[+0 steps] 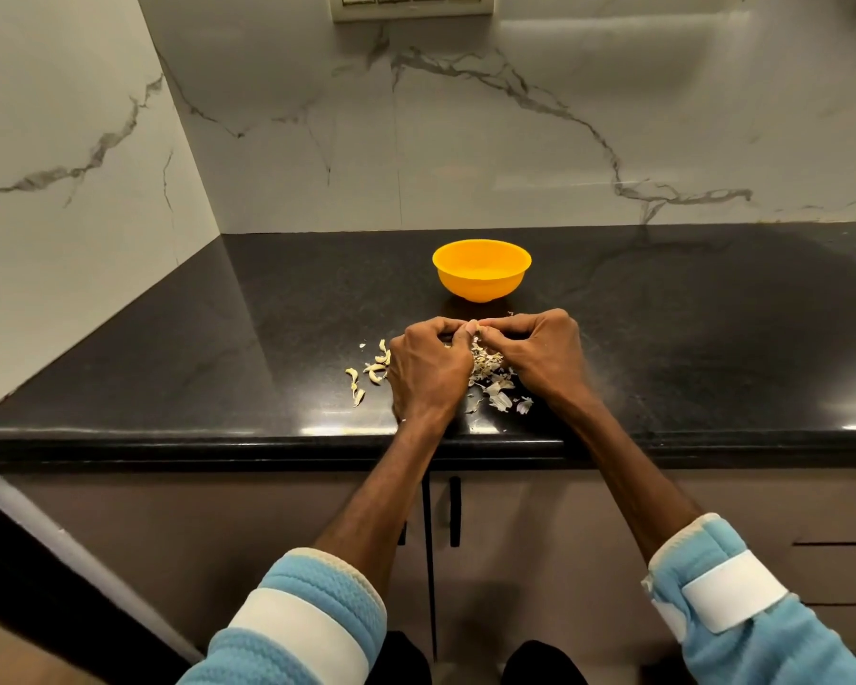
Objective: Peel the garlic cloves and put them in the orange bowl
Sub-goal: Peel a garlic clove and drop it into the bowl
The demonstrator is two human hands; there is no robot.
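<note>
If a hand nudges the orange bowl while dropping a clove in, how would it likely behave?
The orange bowl looks like thin plastic, so probably light. Its small foot and the glossy counter suggest it may slide or rock rather than stay put.

A black speckled countertop [169,363] meets a veined marble wall [515,140]; what looks like a switch plate [411,4] sits above (cut off), a cabinet handle [454,511] below

White veined marble walls [515,140] meet in corner, upper left. Switch panel [411,4] top centre. Glossy black counter [169,363] mid-frame. Brown cabinet doors [515,536] below, black handles [454,511].
</note>
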